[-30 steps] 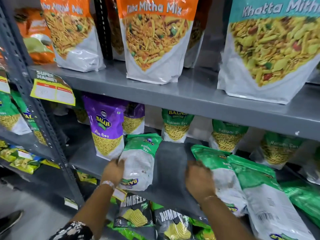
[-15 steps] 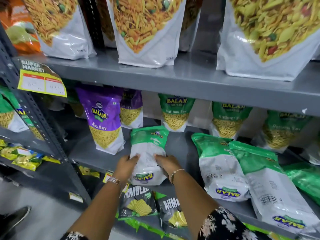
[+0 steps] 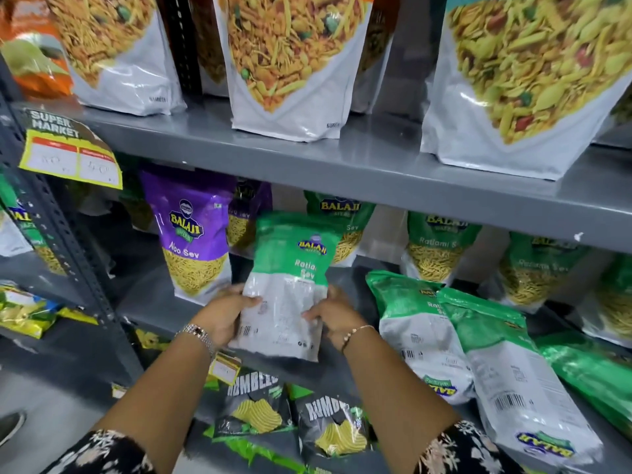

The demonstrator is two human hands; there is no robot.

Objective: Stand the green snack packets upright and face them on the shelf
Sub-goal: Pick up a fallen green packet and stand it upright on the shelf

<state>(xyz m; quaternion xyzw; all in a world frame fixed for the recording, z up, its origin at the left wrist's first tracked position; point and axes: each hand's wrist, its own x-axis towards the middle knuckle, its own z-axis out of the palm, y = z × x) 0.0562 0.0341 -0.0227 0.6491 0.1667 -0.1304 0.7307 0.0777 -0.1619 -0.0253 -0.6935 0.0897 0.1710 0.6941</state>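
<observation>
A green and white Ratlami Sev packet (image 3: 290, 282) is lifted off the grey middle shelf (image 3: 345, 372), upright, its back side toward me. My left hand (image 3: 227, 314) grips its lower left edge and my right hand (image 3: 333, 313) grips its lower right edge. Two more green packets (image 3: 417, 333) (image 3: 513, 381) lie flat, back side up, to the right, and a third flat green packet (image 3: 591, 374) lies beyond them. Several green packets (image 3: 437, 248) stand upright along the back of the shelf.
A purple Aloo Sev packet (image 3: 195, 237) stands just left of the held packet. Large namkeen pouches (image 3: 290, 63) fill the upper shelf (image 3: 376, 176). Black chip bags (image 3: 256, 408) sit on the shelf below. A yellow price tag (image 3: 68, 155) hangs on the left upright.
My right hand left the flat packets on the right and joined my left hand on the left packet. Both hands raised that packet from lying flat to upright.
</observation>
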